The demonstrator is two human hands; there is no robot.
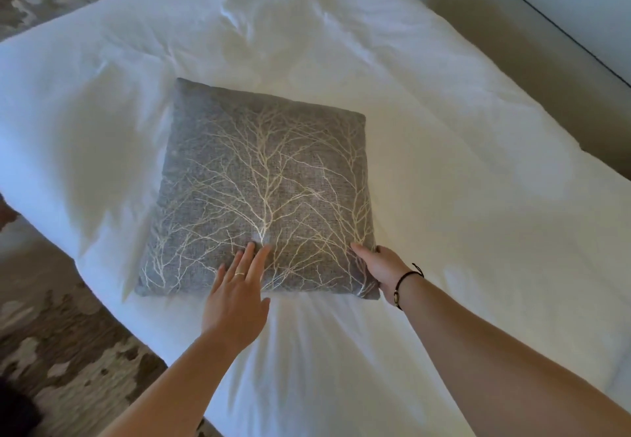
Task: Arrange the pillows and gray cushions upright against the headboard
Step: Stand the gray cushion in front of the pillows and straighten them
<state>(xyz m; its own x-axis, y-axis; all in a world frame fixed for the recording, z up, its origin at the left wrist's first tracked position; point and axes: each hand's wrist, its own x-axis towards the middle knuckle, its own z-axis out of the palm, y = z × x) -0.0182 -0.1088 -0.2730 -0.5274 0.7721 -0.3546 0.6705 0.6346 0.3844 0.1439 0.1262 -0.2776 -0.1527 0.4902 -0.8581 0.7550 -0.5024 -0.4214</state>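
Gray cushion, branch-patterned, lies flat on the white duvet mid-bed; no headboard or pillows in view. Patterned carpet at far left. Left hand rests on the cushion's near edge, fingers straight and spread, holding nothing. Right hand grips the near right corner, thumb on top, fingers hidden beneath. Step in hand looks like the pickup. Next move likely needs a lift with both hands, then carrying it to the headboard and standing it upright.
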